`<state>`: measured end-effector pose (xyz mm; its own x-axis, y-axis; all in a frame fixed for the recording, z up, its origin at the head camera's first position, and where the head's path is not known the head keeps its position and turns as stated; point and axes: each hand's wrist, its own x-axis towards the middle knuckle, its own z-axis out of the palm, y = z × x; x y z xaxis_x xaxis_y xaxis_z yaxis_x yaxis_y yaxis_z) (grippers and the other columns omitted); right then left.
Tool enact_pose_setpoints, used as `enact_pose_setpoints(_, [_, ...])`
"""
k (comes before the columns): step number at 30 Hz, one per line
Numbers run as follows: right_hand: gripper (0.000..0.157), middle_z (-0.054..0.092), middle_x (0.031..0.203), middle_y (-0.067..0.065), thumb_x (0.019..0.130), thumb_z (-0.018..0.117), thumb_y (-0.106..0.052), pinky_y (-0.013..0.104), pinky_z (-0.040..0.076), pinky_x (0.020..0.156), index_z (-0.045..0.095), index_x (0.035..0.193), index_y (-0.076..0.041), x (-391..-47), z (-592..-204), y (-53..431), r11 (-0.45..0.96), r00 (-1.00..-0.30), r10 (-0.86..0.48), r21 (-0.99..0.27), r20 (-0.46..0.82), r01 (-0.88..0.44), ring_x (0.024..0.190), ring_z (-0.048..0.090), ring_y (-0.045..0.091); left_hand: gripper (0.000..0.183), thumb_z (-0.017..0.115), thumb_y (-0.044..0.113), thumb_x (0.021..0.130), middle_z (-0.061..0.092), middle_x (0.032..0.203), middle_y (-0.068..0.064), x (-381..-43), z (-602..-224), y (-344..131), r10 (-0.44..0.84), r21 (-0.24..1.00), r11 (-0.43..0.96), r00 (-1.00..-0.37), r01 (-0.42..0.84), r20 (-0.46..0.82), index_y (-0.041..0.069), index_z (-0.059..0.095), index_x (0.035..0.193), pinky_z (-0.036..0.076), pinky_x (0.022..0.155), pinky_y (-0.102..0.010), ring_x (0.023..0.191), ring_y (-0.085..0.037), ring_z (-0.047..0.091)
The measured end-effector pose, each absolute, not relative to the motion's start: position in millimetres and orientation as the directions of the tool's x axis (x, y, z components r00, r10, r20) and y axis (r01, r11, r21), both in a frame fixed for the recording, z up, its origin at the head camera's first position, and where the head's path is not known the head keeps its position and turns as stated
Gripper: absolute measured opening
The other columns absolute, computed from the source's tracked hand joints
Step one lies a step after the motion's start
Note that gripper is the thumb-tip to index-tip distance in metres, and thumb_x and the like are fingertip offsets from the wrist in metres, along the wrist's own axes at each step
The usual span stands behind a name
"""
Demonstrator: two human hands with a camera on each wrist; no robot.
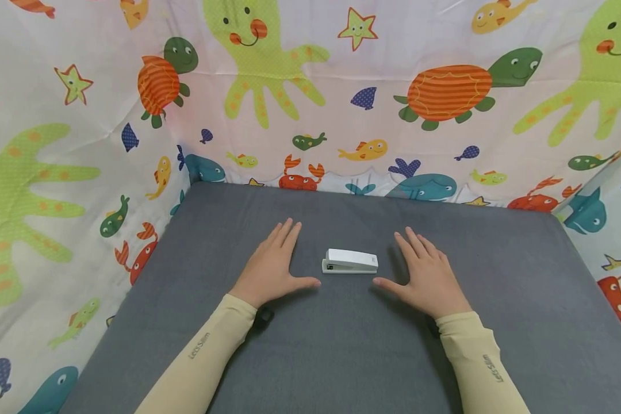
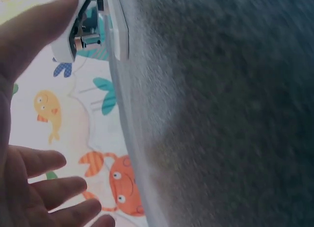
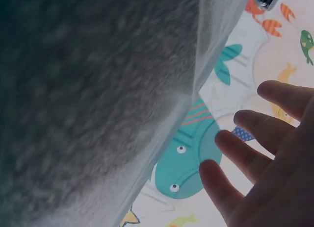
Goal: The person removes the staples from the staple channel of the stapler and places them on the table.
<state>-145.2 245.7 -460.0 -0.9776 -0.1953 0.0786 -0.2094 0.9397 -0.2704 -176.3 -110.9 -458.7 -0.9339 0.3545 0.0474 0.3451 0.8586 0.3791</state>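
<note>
A white stapler [image 1: 349,261] lies on the grey cloth-covered table between the two hands, its long side across the head view. To its left, the left hand [image 1: 274,264] has its fingers straight and its thumb pointing toward the stapler. In the left wrist view the stapler's open end [image 2: 88,33] shows just past the thumb, with metal parts inside. The right hand [image 1: 426,273] is to the right of the stapler, fingers extended and thumb turned inward. Neither hand holds anything. In the right wrist view the spread fingers [image 3: 245,153] have nothing between them.
The grey table [image 1: 310,356] reaches back to a white curtain [image 1: 310,92] printed with sea animals, which also hangs along the left and right sides. Both forearms wear cream sleeves [image 1: 202,351], with a small dark device [image 1: 263,318] under the left wrist.
</note>
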Motion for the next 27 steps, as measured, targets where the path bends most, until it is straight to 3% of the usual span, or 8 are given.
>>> enact_pose_setpoints(6, [0.116, 0.035, 0.174, 0.022, 0.087, 0.064, -0.088, 0.075, 0.034, 0.12, 0.035, 0.169, -0.012, -147.6, -457.7, 236.2, 0.929, -0.975, -0.214, -0.297, 0.058, -0.221, 0.156, 0.039, 0.049, 0.11, 0.082, 0.07, 0.084, 0.037, 0.176, -0.008, -174.0, -454.5, -104.2, 0.367, 0.378, 0.847, -0.925, 0.374, 0.095, 0.017, 0.037, 0.169, 0.039, 0.127, -0.055, 0.161, -0.031, 0.04])
enact_pose_setpoints(13, [0.1, 0.05, 0.166, 0.02, 0.091, 0.074, -0.072, 0.068, 0.044, 0.117, 0.044, 0.165, -0.012, -151.9, -458.0, 224.1, 0.912, -0.963, -0.252, -0.308, 0.094, -0.269, 0.149, 0.051, 0.045, 0.087, 0.085, 0.053, 0.091, 0.052, 0.166, -0.007, -171.6, -451.5, -95.0, 0.392, 0.377, 0.831, -0.911, 0.409, 0.124, 0.016, 0.051, 0.162, 0.046, 0.123, -0.05, 0.154, -0.027, 0.05])
enact_pose_setpoints(27, [0.087, 0.062, 0.154, 0.016, 0.094, 0.073, -0.067, 0.062, 0.049, 0.115, 0.054, 0.158, -0.012, -159.0, -452.4, 203.9, 0.895, -0.955, -0.275, -0.333, 0.113, -0.297, 0.142, 0.059, 0.039, 0.075, 0.083, 0.046, 0.095, 0.061, 0.157, -0.001, -171.5, -451.2, -83.2, 0.4, 0.467, 0.796, -0.914, 0.385, 0.072, 0.023, 0.054, 0.16, 0.05, 0.119, -0.048, 0.146, -0.022, 0.058])
